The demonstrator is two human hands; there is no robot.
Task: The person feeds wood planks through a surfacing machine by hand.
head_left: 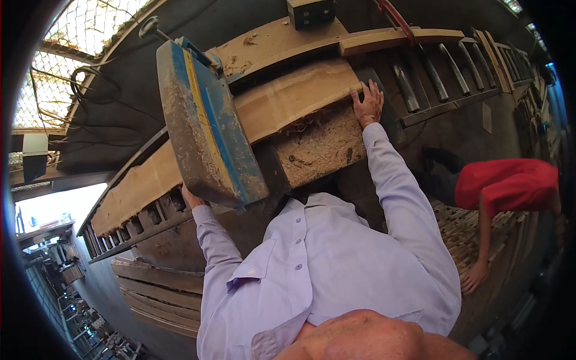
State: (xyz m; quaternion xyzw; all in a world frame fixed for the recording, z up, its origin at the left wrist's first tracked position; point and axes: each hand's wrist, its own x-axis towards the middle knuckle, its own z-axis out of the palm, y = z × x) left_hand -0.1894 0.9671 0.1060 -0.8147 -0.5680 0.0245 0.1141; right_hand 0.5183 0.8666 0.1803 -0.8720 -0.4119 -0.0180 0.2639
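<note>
A long pale wooden board (294, 99) lies across the machine table (318, 150) and passes behind a dusty blue machine housing (207, 129) with a yellow strip. At the board's right end, my right hand (368, 105) rests on its corner and near edge, fingers spread. Beyond the housing, on the other side, my left hand (191, 198) is at the near edge of the board's left stretch. Its fingers are mostly hidden by the housing, so its hold cannot be made out. Sawdust covers the table surface below the board.
Roller conveyors (444, 72) extend right and down-left. A curved wooden fence (396, 41) runs behind the board, with a red clamp (399, 21) on it. Stacked planks (159, 285) lie lower left. At the right, a person in red (507, 186) bends over wooden strips (459, 231).
</note>
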